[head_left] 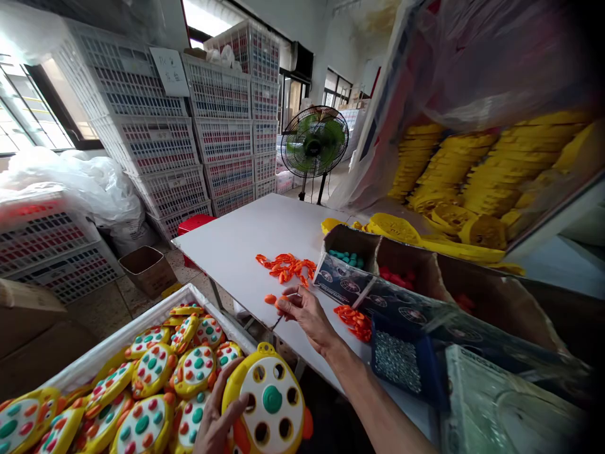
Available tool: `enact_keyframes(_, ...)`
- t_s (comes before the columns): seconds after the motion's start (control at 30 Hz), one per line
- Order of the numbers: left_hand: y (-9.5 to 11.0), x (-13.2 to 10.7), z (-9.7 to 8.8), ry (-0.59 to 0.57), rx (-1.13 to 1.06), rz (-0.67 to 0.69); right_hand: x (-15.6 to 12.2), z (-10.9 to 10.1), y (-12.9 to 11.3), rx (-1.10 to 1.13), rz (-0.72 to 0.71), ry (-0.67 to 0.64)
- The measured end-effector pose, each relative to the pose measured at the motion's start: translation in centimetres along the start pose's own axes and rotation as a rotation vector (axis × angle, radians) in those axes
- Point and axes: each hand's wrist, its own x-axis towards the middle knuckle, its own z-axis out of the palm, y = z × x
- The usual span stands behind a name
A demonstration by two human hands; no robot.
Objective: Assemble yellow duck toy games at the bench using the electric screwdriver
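Note:
My left hand (pixel 218 411) grips a yellow plastic toy shell (pixel 265 413) by its left side, above the box of similar toys. Its white face has several round open holes and one green button (pixel 272 398) in the middle; orange feet stick out at the edge. My right hand (pixel 309 318) is over the white table (pixel 231 233), thumb and fingers closed on a small orange button (pixel 280 305). Right beside those fingertips lies another orange button (pixel 270 299). A loose pile of orange parts (pixel 286 268) is spread just beyond.
Finished-looking toys (pixel 150 366) fill a white-lined box at left. On the right stand a divided cardboard box (pixel 347 280), a blue tray of screws (pixel 397 359) and more orange parts (pixel 353 323). Yellow shells (pixel 472 170) are stacked behind; a fan (pixel 316 142) stands beyond the table.

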Motion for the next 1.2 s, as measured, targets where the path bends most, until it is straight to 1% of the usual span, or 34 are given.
enact_keyframes(0.13,0.4,0.3,0.5,-0.01,-0.079,-0.087,-2.0,0.0,0.5,0.034,0.063,-0.024)
enact_keyframes(0.27,0.3,0.4,0.5,-0.061,-0.103,-0.112,-3.1,0.1,1.1,0.053,0.088,-0.011)
enact_keyframes(0.37,-0.1,0.5,0.3,-0.096,-0.156,-0.124,-3.8,0.2,1.4,0.064,0.125,-0.029)
enact_keyframes(0.53,-0.2,0.5,0.4,-0.091,-0.19,-0.133,-5.1,0.5,1.5,0.068,0.183,-0.088)
enact_keyframes(0.67,0.0,0.4,0.4,-0.057,-0.149,-0.112,-5.0,0.3,1.8,0.062,0.153,-0.083)
enact_keyframes(0.77,-0.2,0.5,0.2,-0.042,-0.149,-0.118,-4.1,-0.1,2.0,0.025,0.091,-0.035)
enact_keyframes(0.9,-0.5,0.7,0.1,-0.062,-0.208,-0.126,-3.5,-0.4,2.0,-0.076,0.034,0.024)
enact_keyframes(1.1,-0.5,0.8,0.4,-0.061,-0.226,-0.086,-5.1,0.3,2.0,-0.04,0.123,-0.044)
enact_keyframes(1.2,-0.4,0.8,0.3,-0.082,-0.218,-0.08,-6.0,0.6,2.3,0.002,0.175,-0.07)
